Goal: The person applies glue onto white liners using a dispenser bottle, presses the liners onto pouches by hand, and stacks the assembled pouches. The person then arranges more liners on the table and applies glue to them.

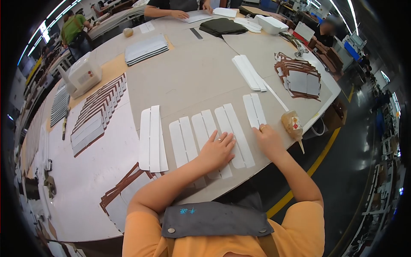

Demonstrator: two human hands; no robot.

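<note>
Hands flat on white strips (side by side), glue bottle right

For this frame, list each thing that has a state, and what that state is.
Left hand: flat, palm down, pressing a white strip.
Right hand: resting on the table edge, holding nothing.
White strips: lying flat in a row, side by side.
Glue bottle: tipped over, nozzle toward the table edge.
Brown-edged pieces: stacked in a loose pile.
Dark cloth: folded.
</note>
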